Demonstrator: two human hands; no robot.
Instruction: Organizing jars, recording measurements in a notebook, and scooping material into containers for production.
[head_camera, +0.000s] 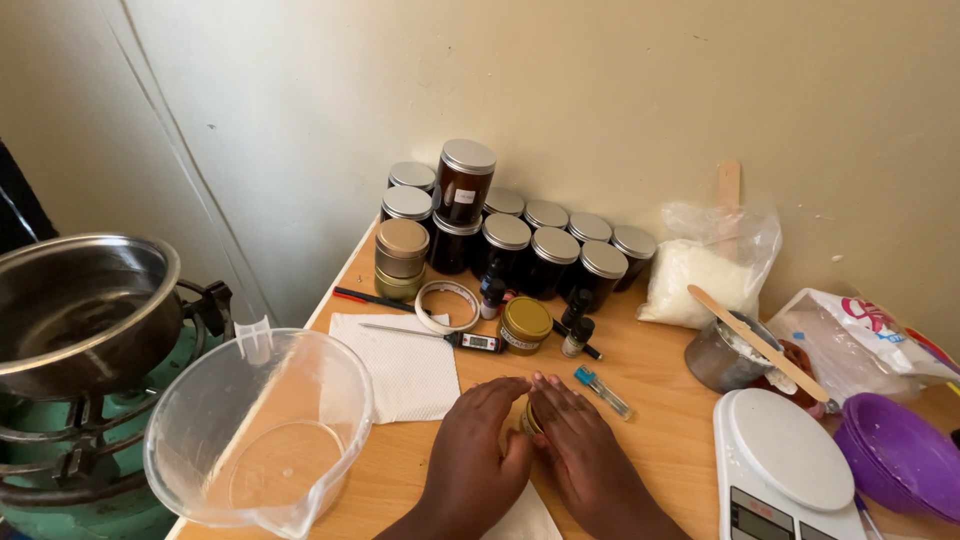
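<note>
A wooden counter (650, 375) fills the lower right of the frame, pushed into the corner of a cream-painted wall (600, 90). At the left edge a steel pot (85, 305) sits on a green gas burner (70, 470), and a clear plastic measuring jug (255, 430) stands at the counter's near left corner. A white kitchen scale (785, 460) and a purple bowl (900, 455) occupy the lower right. Dark jars with silver lids (530, 245) crowd the back centre beside a bag of white flakes (705, 270).

At bottom centre, the left hand (475, 455) and right hand (585, 450) meet around a small gold-lidded jar (530, 418), fingers clamped on it from both sides; it is mostly hidden between them.

Judging from this, a slip while gripping could tip the little jar or send it into the glass vial (603, 390) just beside the right hand. The jug stands right at the counter's edge, so an elbow could knock it off.
</note>
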